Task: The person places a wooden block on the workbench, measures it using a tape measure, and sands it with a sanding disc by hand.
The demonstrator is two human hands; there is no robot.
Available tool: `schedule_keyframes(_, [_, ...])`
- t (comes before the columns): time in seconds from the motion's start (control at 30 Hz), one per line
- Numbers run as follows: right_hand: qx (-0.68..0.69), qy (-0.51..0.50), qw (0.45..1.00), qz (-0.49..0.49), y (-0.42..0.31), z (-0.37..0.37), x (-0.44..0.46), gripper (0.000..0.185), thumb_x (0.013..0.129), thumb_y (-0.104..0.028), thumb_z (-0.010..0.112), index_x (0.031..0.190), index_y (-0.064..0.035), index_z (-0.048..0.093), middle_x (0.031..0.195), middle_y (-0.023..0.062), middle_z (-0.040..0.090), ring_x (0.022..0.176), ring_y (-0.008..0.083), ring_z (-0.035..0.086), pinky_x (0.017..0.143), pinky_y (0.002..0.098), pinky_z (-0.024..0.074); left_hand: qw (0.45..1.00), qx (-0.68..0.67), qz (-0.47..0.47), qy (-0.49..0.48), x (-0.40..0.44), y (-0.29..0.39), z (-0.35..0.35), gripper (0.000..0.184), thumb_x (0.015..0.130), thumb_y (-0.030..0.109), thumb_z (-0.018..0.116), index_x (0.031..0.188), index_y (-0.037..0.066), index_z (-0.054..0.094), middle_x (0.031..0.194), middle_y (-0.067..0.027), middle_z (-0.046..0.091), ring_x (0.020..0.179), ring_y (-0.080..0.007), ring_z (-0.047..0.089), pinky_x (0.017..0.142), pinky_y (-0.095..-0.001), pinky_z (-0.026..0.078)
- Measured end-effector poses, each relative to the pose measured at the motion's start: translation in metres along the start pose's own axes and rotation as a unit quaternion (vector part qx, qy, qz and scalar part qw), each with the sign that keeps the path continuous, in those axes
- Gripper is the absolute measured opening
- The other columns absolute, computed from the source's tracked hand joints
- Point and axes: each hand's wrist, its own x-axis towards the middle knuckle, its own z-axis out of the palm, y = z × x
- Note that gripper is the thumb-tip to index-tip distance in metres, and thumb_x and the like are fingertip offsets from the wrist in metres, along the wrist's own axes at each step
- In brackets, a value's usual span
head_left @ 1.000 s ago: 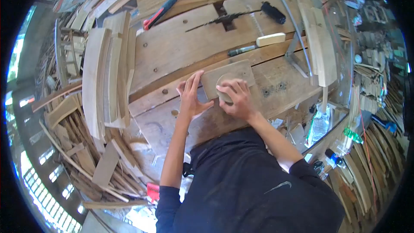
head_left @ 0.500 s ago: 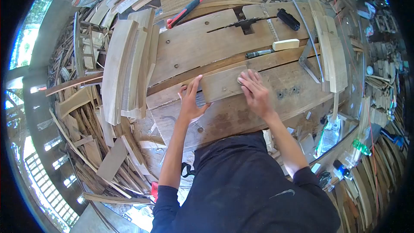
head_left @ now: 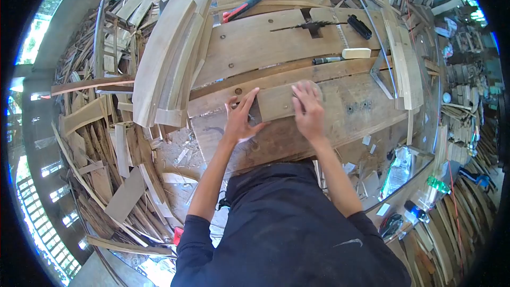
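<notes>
A short flat wooden board (head_left: 277, 110) lies on the workbench in front of me. My left hand (head_left: 241, 121) is at its left end, thumb and forefinger spread apart against the edge. On the right part of the board rests my right hand (head_left: 309, 114), fingers bent together and pressed down, slightly blurred. Whatever is under those fingertips is hidden. Beyond the hands lie a dark marker (head_left: 328, 60) and a pale eraser-like block (head_left: 356, 53).
A red-handled hammer (head_left: 259, 1) and a black object (head_left: 359, 26) lie at the back of the workbench (head_left: 249, 37). Curved wooden pieces (head_left: 164, 64) are stacked at left, others (head_left: 406, 69) at right. A metal square (head_left: 380, 78) is near the right stack. Scrap wood (head_left: 127, 196) fills the left floor.
My right hand has moved left along the board, closer to my left hand. The left hand keeps its place at the board's end. The whole view has shifted somewhat.
</notes>
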Motion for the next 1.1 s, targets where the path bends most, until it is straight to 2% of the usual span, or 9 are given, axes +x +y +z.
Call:
schedule_keyframes(0.13, [0.096,-0.122,0.978,-0.137,-0.039,0.025,-0.029,0.036,0.104,-0.021,0.064,0.138,-0.0125,0.07,0.149,0.011,0.063,0.147,0.0322,0.051,0.125,0.0483,0.0341,1.0,-0.006,0.016,0.013,-0.002,-0.009,0.0,0.116,0.069,0.044,0.093,0.165,0.017,0.035,0.157,-0.0064,0.056,0.137,-0.023,0.057,0.122,-0.0526,0.02])
schedule_keyframes(0.23, [0.071,-0.14,0.982,-0.106,-0.014,-0.005,-0.045,0.034,0.104,-0.021,0.065,0.136,-0.0129,0.071,0.149,0.0099,0.064,0.147,0.0317,0.052,0.125,0.0478,0.0343,0.999,-0.011,0.026,0.018,-0.004,-0.011,0.0,0.116,0.068,0.044,0.094,0.165,0.018,0.035,0.156,-0.0069,0.057,0.137,-0.0225,0.058,0.122,-0.0516,0.02])
schedule_keyframes(0.37, [0.014,0.028,0.999,-0.021,0.012,0.005,-0.014,0.033,0.104,-0.02,0.064,0.135,-0.0114,0.072,0.148,0.0111,0.064,0.144,0.0323,0.054,0.124,0.0471,0.0358,0.999,-0.024,0.022,0.026,-0.002,-0.005,-0.003,0.116,0.069,0.043,0.094,0.166,0.02,0.035,0.153,-0.0072,0.06,0.137,-0.0219,0.058,0.122,-0.0506,0.021])
schedule_keyframes(0.43, [-0.012,0.046,0.999,-0.014,-0.015,0.026,-0.007,0.034,0.104,-0.02,0.064,0.136,-0.0097,0.071,0.148,0.0115,0.064,0.143,0.0333,0.055,0.124,0.0474,0.0359,0.999,-0.028,0.019,0.02,-0.002,-0.006,-0.003,0.116,0.068,0.042,0.094,0.166,0.02,0.035,0.152,-0.007,0.061,0.136,-0.022,0.059,0.121,-0.0502,0.021])
schedule_keyframes(0.6, [0.088,-0.112,0.972,-0.187,-0.05,0.031,-0.047,0.036,0.103,-0.02,0.065,0.138,-0.0139,0.07,0.147,0.0091,0.066,0.144,0.0293,0.055,0.124,0.0465,0.0379,0.999,-0.047,0.009,0.007,-0.002,-0.028,0.008,0.119,0.066,0.042,0.096,0.166,0.022,0.035,0.152,-0.0055,0.061,0.136,-0.0219,0.059,0.12,-0.0493,0.024])
schedule_keyframes(0.77, [0.027,-0.111,0.984,-0.14,-0.005,-0.008,-0.043,0.037,0.103,-0.019,0.065,0.139,-0.0127,0.07,0.148,0.0092,0.065,0.146,0.0281,0.053,0.124,0.0471,0.0364,1.0,-0.019,0.004,0.019,0.002,-0.014,-0.001,0.119,0.061,0.044,0.097,0.163,0.023,0.04,0.152,-0.0026,0.06,0.137,-0.0208,0.057,0.118,-0.0457,0.027])
schedule_keyframes(0.83, [0.007,-0.039,0.996,-0.076,0.004,-0.005,-0.023,0.037,0.104,-0.019,0.063,0.14,-0.0114,0.069,0.148,0.0113,0.064,0.147,0.0309,0.052,0.125,0.048,0.0339,1.0,-0.025,0.005,0.017,0.0,-0.012,-0.001,0.118,0.06,0.044,0.097,0.162,0.023,0.041,0.152,-0.0027,0.06,0.137,-0.0209,0.057,0.118,-0.0453,0.027])
schedule_keyframes(1.0, [-0.01,-0.011,0.999,-0.049,-0.029,0.031,0.003,0.037,0.107,-0.023,0.057,0.141,-0.0103,0.068,0.151,0.0141,0.061,0.149,0.0337,0.049,0.125,0.0481,0.0328,0.999,-0.039,0.011,0.023,0.001,-0.017,0.0,0.118,0.061,0.045,0.097,0.162,0.024,0.041,0.153,-0.0031,0.059,0.136,-0.0208,0.057,0.118,-0.0458,0.027])
schedule_keyframes(1.1, [0.039,-0.166,0.969,-0.178,-0.046,0.026,-0.025,0.043,0.108,-0.025,0.057,0.148,-0.0121,0.063,0.156,0.0117,0.057,0.151,0.0317,0.046,0.127,0.0478,0.0304,0.999,-0.036,0.01,0.015,0.0,-0.021,0.0,0.117,0.063,0.047,0.096,0.163,0.025,0.039,0.153,-0.0039,0.059,0.137,-0.0214,0.055,0.118,-0.0466,0.027])
